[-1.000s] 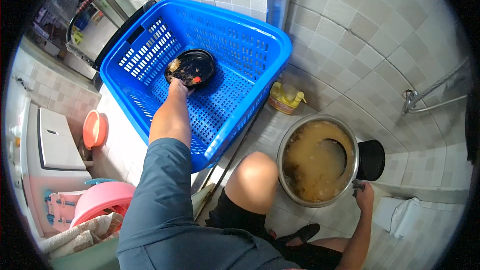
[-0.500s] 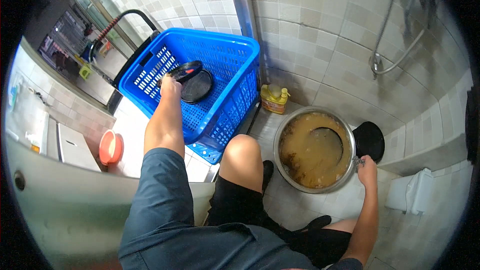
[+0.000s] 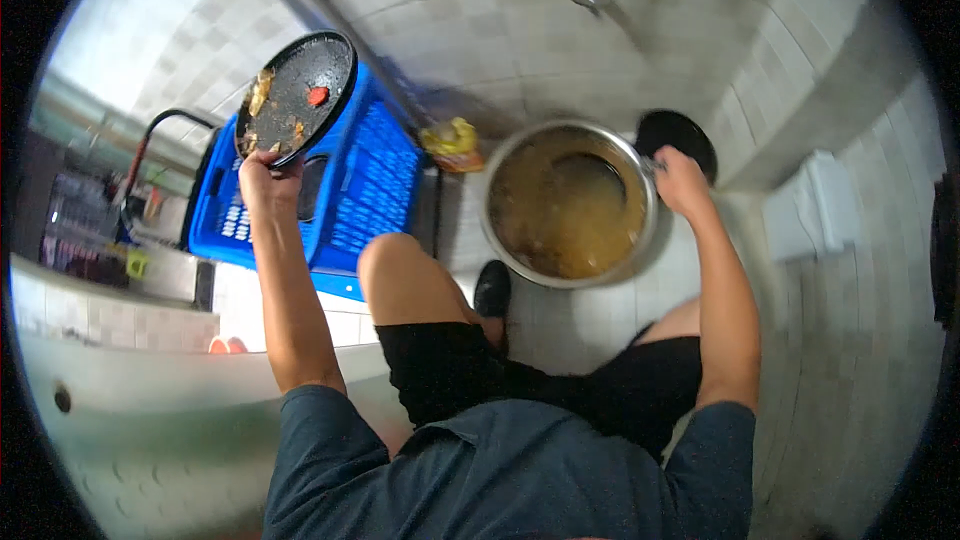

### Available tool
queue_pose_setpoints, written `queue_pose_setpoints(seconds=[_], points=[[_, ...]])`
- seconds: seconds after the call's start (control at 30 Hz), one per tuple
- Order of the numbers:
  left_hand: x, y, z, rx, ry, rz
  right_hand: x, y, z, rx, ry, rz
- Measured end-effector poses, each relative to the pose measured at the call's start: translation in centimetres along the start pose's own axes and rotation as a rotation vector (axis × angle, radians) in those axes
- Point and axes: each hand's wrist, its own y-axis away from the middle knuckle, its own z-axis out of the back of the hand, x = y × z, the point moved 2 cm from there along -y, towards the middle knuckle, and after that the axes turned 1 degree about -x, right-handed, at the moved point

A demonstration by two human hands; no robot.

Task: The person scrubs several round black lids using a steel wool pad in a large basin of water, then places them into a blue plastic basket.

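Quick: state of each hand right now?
Left hand: closed on the edge of a black plate.
Right hand: closed on a small grey thing, too blurred to name.

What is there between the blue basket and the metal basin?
In the head view, a yellow bottle sits near the wall between basket and basin, with a dark floor strip, pale tiles and a black shoe also there.
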Motion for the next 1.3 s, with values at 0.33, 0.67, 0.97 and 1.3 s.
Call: queue_pose_setpoints(seconds=[0.33,0.67,0.97,1.3], points=[[27.7,7.7,-4.1,0.108,-0.074,0.592,-0.9,2.3,2.5,0.026,0.046,-0.133],[45.6,13.1,2.1,-0.234,-0.442,0.813,-1.2,4.2,4.8,0.044,0.025,-0.194],[51.1,11.3,3.2,-0.278,-0.602,0.884,-1.4,4.3,5.3,0.069,0.002,-0.265],[51.8,10.4,1.3,-0.153,-0.264,1.046,-1.3,3.7,4.4,0.099,-0.011,-0.263]])
